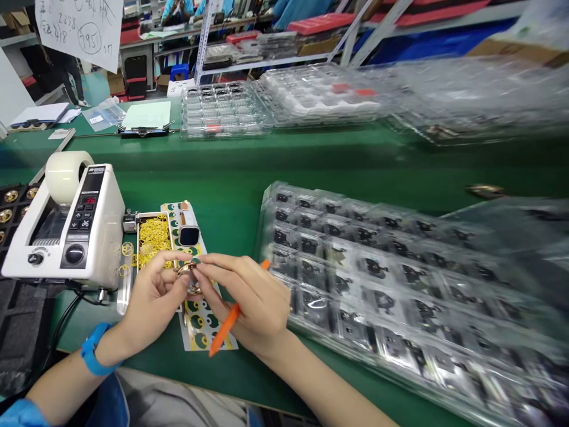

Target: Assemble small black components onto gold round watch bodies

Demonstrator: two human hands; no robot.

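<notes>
Above the bench, my left hand (155, 296) pinches a small shiny gold-coloured metal part (186, 270), which looks like a watch case. The fingertips of my right hand (249, 293) meet the same part from the other side. Tucked across my right palm is an orange pointed stick (229, 329), its tip angled down to the left. Fingers cover much of the gold part. Beneath both hands lies a printed sticker sheet (200, 338) with green and yellow round shapes. A square-faced smartwatch (189, 236) rests on it, just beyond my fingers.
A white tape dispenser (95, 237) stands left, beside a box of thin yellow rings (154, 234). Dark foam trays (18, 201) hold round gold parts at the far left. Stacked clear plastic trays (355, 261) with dark parts fill the right. More trays (224, 112) line the back ledge.
</notes>
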